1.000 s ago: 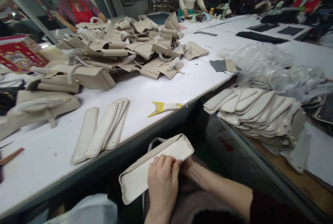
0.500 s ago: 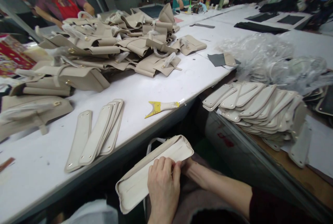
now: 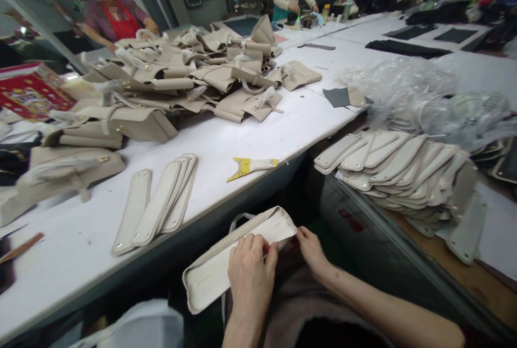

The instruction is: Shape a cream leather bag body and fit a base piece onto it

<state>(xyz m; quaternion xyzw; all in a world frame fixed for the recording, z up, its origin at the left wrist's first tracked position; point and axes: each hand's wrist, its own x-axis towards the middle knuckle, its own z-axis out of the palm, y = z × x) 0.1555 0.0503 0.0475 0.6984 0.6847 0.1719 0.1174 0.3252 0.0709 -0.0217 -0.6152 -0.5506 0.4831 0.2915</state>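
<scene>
In my lap a beige handbag (image 3: 210,272) lies tilted, its long pale bottom facing up, with a rim raised around it. My left hand (image 3: 252,267) is closed on the bag's near long edge around its middle, the thumb and fingers pinching there. My right hand (image 3: 311,248) pinches the edge close to the bag's right corner; some of its fingertips are hidden behind the bag. A wrapped strap (image 3: 239,220) shows past the far side. On the table beyond lie several beige bottom panels (image 3: 161,202) with metal studs and a yellow-and-white forked tool (image 3: 250,167).
A heap of beige bags (image 3: 189,76) covers the table's far left. At right, many panels (image 3: 404,170) are piled on a lower surface beside clear plastic (image 3: 420,89). A red box (image 3: 36,89) stands left. Two people work at the table's far side.
My right hand has slid right along the near edge to the bag's corner. My left hand keeps its hold on the bag. The view has shifted slightly.
</scene>
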